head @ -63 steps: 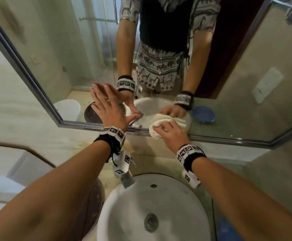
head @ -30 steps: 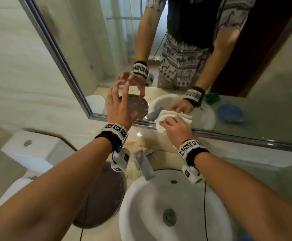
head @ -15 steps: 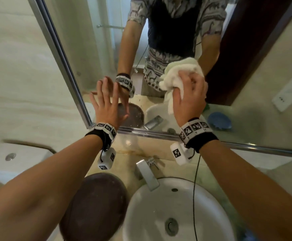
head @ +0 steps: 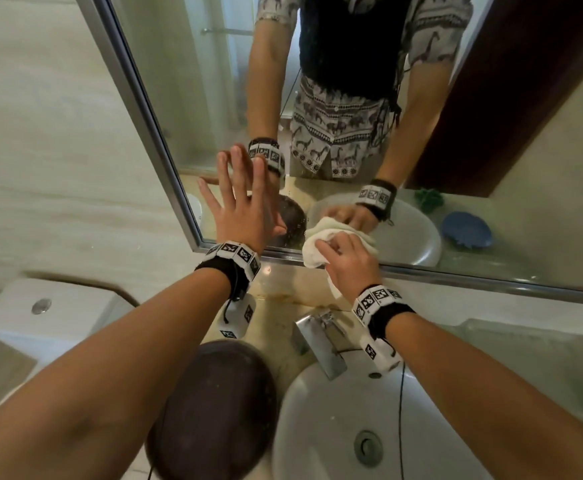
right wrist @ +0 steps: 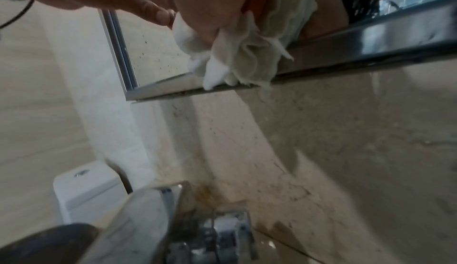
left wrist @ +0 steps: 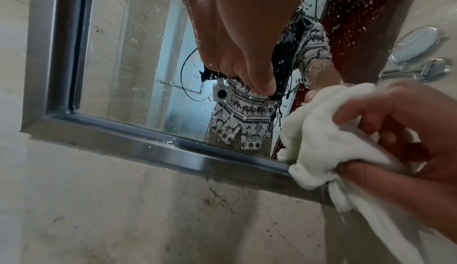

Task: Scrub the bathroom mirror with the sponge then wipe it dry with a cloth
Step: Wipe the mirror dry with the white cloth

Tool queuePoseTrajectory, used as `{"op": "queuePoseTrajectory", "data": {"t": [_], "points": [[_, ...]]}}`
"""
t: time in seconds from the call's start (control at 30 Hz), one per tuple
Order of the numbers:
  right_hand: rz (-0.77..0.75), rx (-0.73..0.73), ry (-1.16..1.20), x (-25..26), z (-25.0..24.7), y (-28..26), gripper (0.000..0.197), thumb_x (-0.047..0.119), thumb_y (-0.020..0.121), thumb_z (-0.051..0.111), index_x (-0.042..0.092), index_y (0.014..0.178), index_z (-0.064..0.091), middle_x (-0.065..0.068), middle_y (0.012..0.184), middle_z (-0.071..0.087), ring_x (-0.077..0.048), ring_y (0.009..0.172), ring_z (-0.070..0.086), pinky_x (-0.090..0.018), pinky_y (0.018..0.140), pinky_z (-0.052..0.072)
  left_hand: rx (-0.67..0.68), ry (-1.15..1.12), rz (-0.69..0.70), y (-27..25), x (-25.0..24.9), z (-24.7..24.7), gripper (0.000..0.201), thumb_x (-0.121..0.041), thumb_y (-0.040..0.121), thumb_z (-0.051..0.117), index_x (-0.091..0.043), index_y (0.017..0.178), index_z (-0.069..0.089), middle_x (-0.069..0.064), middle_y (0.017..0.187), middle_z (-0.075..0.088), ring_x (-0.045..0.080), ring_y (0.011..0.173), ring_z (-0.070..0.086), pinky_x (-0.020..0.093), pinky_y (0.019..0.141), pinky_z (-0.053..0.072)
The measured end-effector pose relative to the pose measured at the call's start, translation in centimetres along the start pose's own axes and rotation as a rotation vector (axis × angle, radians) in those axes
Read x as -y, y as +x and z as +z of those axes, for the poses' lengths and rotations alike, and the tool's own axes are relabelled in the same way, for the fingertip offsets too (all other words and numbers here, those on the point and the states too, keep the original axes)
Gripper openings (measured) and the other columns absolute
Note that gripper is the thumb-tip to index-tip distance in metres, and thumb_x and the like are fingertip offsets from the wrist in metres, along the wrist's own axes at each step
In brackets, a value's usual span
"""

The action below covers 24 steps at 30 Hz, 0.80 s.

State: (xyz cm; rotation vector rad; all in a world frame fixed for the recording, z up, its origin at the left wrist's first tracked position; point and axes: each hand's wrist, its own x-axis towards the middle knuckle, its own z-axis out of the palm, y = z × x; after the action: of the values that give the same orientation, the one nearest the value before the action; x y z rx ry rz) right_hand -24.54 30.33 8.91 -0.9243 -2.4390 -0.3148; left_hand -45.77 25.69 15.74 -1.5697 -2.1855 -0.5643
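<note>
The steel-framed mirror hangs above the basin, its glass speckled with water drops. My left hand lies flat on the glass near the lower left corner, fingers straight and spread. My right hand grips a bunched white cloth and presses it against the mirror's bottom edge. In the left wrist view the cloth sits on the lower frame bar, held by my right hand. From the right wrist the cloth overlaps the frame. A green scrubber shows only as a reflection.
Under my arms are a white basin with a chrome faucet, and a dark round bowl to its left. A toilet tank stands at far left. A blue dish appears in the reflection on the right.
Half a second ago my right hand held the cloth high on the glass; it has come back down to the bottom frame. My left hand stays flat on the mirror.
</note>
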Motion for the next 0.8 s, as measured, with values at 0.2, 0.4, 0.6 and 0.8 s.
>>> {"op": "queuePoseTrajectory", "data": {"t": [0.2,0.4,0.6,0.8], "points": [[0.051,-0.173,0.031,0.1,-6.3,3.5,0.035,0.018,0.076,0.072,0.023,0.110,0.069,-0.001,0.103,0.064,-0.026,0.097,0.058,-0.037,0.071,0.053,0.007,-0.004,0.016,-0.3,0.1,-0.6,0.128,-0.064,0.063,0.078,-0.015,0.154,0.000,0.019,0.158,-0.002,0.041,0.146,0.001,0.075,0.109,0.010],[0.196,-0.486,0.080,1.2,-10.9,9.7,0.043,0.030,0.088,0.064,0.023,0.128,0.049,-0.003,0.120,0.043,-0.029,0.109,0.050,-0.034,0.069,0.054,-0.032,0.000,0.110,-1.0,2.8,-1.3,0.122,-0.049,0.068,0.083,-0.018,0.157,0.005,0.014,0.162,-0.004,0.034,0.150,0.001,0.064,0.115,0.016],[0.038,-0.451,-0.139,3.1,-5.9,7.8,0.040,0.034,0.092,0.060,0.024,0.130,0.056,-0.003,0.117,0.041,-0.026,0.101,0.045,-0.035,0.071,0.056,0.013,0.021,0.064,-0.8,7.0,-1.2,0.130,-0.053,0.065,0.083,-0.014,0.155,-0.002,0.025,0.161,0.000,0.038,0.149,-0.002,0.056,0.120,0.009],[-0.171,-0.338,-0.129,3.6,-0.3,5.7,0.039,0.015,0.080,0.074,0.027,0.116,0.067,0.001,0.105,0.055,-0.024,0.091,0.049,-0.035,0.069,0.052,-0.057,0.054,0.055,-0.4,6.8,0.2,0.133,-0.054,0.059,0.085,-0.009,0.153,0.003,0.030,0.158,0.013,0.038,0.147,0.004,0.057,0.119,0.010]]}}
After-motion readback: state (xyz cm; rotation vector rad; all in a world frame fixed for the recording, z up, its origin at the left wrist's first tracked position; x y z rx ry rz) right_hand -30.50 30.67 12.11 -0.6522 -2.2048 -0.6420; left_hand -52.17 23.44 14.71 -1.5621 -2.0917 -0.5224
